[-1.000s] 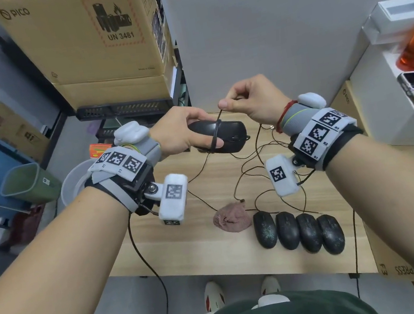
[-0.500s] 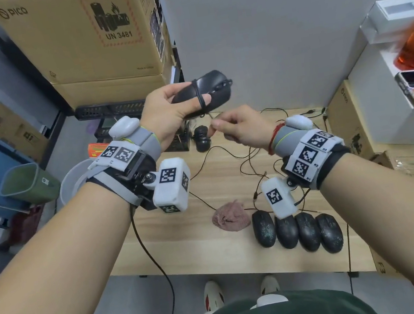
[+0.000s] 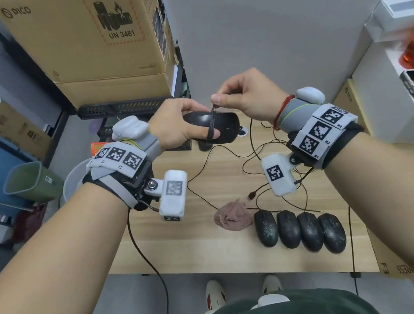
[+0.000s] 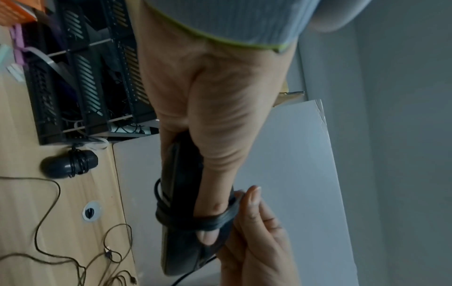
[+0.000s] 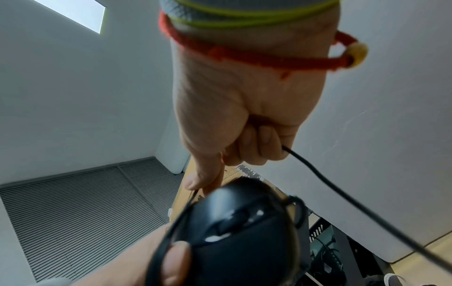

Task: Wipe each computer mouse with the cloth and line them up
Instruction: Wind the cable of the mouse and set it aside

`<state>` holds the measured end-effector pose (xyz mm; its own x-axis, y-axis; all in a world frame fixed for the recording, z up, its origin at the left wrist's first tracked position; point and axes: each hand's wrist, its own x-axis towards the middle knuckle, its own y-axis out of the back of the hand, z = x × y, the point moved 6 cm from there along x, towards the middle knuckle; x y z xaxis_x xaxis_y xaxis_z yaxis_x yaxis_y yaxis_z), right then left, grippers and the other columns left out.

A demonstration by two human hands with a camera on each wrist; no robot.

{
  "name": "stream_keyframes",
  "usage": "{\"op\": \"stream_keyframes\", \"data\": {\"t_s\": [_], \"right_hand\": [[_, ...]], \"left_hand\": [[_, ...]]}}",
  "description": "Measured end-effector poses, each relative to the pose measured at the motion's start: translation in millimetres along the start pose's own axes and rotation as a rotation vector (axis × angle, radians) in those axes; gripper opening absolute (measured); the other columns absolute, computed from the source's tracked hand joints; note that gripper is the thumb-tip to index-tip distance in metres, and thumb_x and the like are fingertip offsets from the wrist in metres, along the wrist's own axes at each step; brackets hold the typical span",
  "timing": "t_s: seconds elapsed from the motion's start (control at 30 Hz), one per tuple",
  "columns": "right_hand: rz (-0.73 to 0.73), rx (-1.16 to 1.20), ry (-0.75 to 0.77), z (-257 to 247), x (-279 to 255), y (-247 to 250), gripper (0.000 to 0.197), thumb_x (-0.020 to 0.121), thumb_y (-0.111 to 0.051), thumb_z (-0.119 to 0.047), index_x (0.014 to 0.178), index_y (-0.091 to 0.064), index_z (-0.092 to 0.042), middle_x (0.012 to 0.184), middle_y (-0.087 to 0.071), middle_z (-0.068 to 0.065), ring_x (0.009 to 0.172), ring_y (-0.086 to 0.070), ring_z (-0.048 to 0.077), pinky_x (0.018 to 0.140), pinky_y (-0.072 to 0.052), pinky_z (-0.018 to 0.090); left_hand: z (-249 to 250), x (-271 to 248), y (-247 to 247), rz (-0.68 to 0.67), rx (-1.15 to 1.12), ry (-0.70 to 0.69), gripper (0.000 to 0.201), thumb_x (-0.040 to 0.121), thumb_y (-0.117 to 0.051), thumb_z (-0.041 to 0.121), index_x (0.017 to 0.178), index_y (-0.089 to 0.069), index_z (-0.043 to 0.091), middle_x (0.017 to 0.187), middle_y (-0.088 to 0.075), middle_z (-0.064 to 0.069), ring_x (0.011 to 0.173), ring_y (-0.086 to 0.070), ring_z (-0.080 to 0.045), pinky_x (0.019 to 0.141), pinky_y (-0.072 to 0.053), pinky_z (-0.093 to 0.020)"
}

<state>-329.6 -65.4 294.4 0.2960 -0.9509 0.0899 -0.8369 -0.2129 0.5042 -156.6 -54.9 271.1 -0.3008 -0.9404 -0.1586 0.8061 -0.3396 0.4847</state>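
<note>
**Held mouse: cord being unwound ahead of wiping**

Left hand (image 3: 176, 129): raised above the far part of the desk (image 3: 185, 231), fingers curled round a black mouse (image 3: 219, 132). The thumb lies along the mouse's side, under the wound cord, as the left wrist view shows.

Cord (image 3: 212, 128): several turns looped round the mouse's middle; a loose length trails from the right hand down to the desk.

Right hand (image 3: 247, 95): just beside the mouse, thumb and forefinger pinching a turn of cord at its top, other fingers curled in over the trailing length.

Second wrapped mouse (image 4: 69, 163): on the desk at its far edge, cord wound on.

Cloth (image 3: 234, 218): pinkish, crumpled, on the desk toward the near edge, touched by neither hand.

Row (image 3: 300, 230): four black mice side by side at the near edge, right of the cloth, the leftmost just beside it; their cords run toward the far edge.

Step in hand, as judged: freeing the cord, wiping not yet begun on this mouse.

Next move calls for: lifting the remaining turns clear of the left thumb, then taking up the cloth with one hand while the other keeps the mouse. The loose cords on the desk could tangle.
</note>
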Motion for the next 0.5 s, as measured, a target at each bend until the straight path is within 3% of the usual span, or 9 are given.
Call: {"op": "stream_keyframes", "data": {"t_s": [0.1, 0.17, 0.27, 0.33, 0.37, 0.43, 0.5], "right_hand": [[0.039, 0.046, -0.028, 11.0, 4.7, 6.0, 0.025, 0.087, -0.074, -0.040, 0.074, -0.072, -0.018, 0.058, -0.047, -0.003, 0.060, -0.042, 0.015, 0.063, -0.035, 0.027], [0.035, 0.105, -0.059, 18.1, 3.4, 7.4, 0.025, 0.089, -0.072, -0.039, 0.074, -0.071, -0.019, 0.057, -0.044, -0.002, 0.058, -0.037, 0.018, 0.058, -0.032, 0.027], [0.006, 0.164, -0.132, 29.8, -2.8, 3.7, 0.023, 0.095, -0.065, -0.019, 0.073, -0.067, -0.019, 0.057, -0.057, -0.007, 0.052, -0.045, 0.009, 0.052, -0.036, 0.020], [-0.004, 0.142, -0.185, 38.2, -7.4, -3.0, 0.033, 0.090, -0.058, 0.004, 0.068, -0.065, -0.019, 0.053, -0.050, -0.005, 0.046, -0.037, 0.006, 0.048, -0.030, 0.019], [0.002, 0.140, -0.206, 42.9, -9.4, -6.1, 0.038, 0.087, -0.053, 0.009, 0.062, -0.063, -0.019, 0.054, -0.043, 0.000, 0.047, -0.031, 0.009, 0.050, -0.026, 0.022], [0.015, 0.182, -0.221, 47.9, -11.9, -13.6, 0.043, 0.089, -0.051, 0.006, 0.056, -0.057, -0.021, 0.053, -0.035, 0.000, 0.049, -0.026, 0.014, 0.052, -0.022, 0.025], [-0.028, 0.161, -0.181, 45.2, -13.9, -23.6, 0.030, 0.099, -0.053, -0.010, 0.073, -0.066, -0.016, 0.051, -0.036, -0.005, 0.049, -0.028, 0.014, 0.047, -0.024, 0.024]], "left_hand": [[7.3, -4.3, -4.9, -0.074, -0.104, -0.024, 0.045, 0.062, -0.096, 0.018, 0.100, -0.073, 0.016, 0.096, -0.078, -0.005, 0.082, -0.069, -0.015, 0.089, -0.056, -0.047], [11.0, -6.0, -4.9, -0.094, -0.175, -0.030, 0.049, 0.059, -0.097, 0.018, 0.101, -0.072, 0.015, 0.093, -0.076, -0.008, 0.081, -0.067, -0.019, 0.088, -0.055, -0.054], [17.5, -6.6, -5.1, -0.098, -0.281, -0.050, 0.055, 0.057, -0.093, 0.017, 0.106, -0.070, 0.010, 0.091, -0.075, -0.003, 0.083, -0.069, -0.014, 0.081, -0.056, -0.036], [19.1, -3.9, -4.2, -0.074, -0.349, -0.061, 0.053, 0.060, -0.093, 0.013, 0.108, -0.070, 0.010, 0.096, -0.076, -0.004, 0.088, -0.070, -0.015, 0.082, -0.056, -0.031], [19.2, -2.4, -3.6, -0.050, -0.381, -0.066, 0.051, 0.062, -0.093, 0.010, 0.108, -0.070, 0.010, 0.099, -0.076, -0.006, 0.091, -0.071, -0.017, 0.084, -0.057, -0.032], [17.7, 1.3, -0.8, 0.019, -0.435, -0.065, 0.048, 0.065, -0.090, 0.008, 0.108, -0.069, 0.008, 0.101, -0.076, -0.008, 0.091, -0.072, -0.019, 0.082, -0.059, -0.033], [16.8, 4.0, 0.2, 0.085, -0.497, -0.049, 0.044, 0.070, -0.087, 0.003, 0.109, -0.068, 0.006, 0.096, -0.075, -0.007, 0.083, -0.072, -0.016, 0.071, -0.058, -0.027]]}}
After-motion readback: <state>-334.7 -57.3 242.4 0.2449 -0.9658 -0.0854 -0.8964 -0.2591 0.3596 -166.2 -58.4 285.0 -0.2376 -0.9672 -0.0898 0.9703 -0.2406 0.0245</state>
